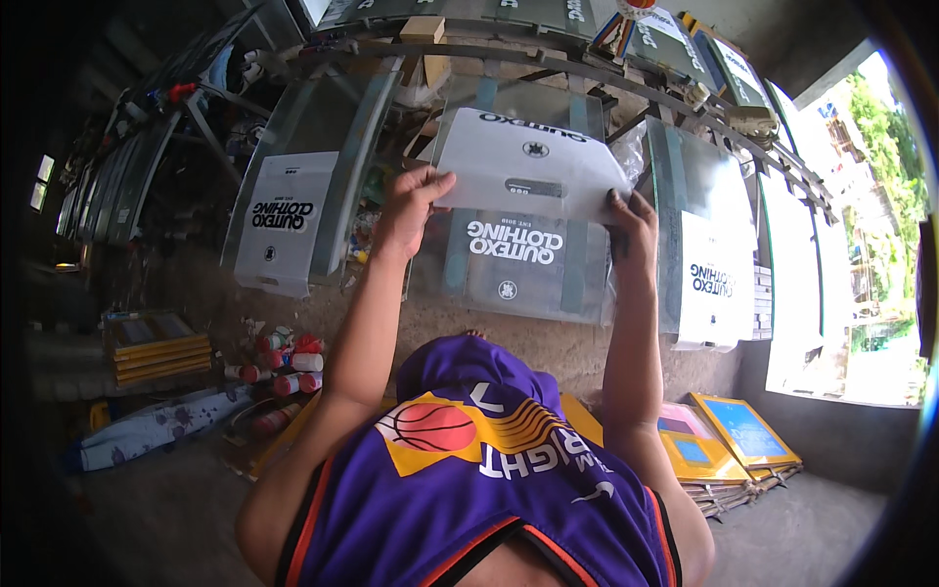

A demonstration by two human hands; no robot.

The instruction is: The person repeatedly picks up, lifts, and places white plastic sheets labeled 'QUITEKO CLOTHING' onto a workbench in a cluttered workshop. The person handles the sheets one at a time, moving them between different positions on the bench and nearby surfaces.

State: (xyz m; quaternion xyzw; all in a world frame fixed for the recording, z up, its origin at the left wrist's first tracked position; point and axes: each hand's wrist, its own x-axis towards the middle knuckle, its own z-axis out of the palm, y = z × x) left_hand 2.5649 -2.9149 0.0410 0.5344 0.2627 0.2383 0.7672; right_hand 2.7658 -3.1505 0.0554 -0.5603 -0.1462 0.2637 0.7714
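A translucent white plastic bag (pixel 489 166) with dark printing and a slot-shaped handle cut-out is stretched level between my two hands. My left hand (pixel 416 203) pinches its near left corner, thumb on top. At the near right corner my right hand (pixel 634 220) grips the bag, its fingertips dark-stained. Below the bag lies a glass-like panel (pixel 465 293) with strips of greenish tape running along it. White lettering and a small round emblem show on that panel, just in front of the bag; I cannot tell whether they belong to another clear bag.
Similar panels with printed bags (pixel 284 201), (pixel 719 264) lie on both sides. A metal rail (pixel 548 61) runs behind. Framed screens (pixel 161 347) are stacked at the left, near red-and-white bottles (pixel 298 382). More yellow-framed screens (pixel 748 430) lean at the lower right.
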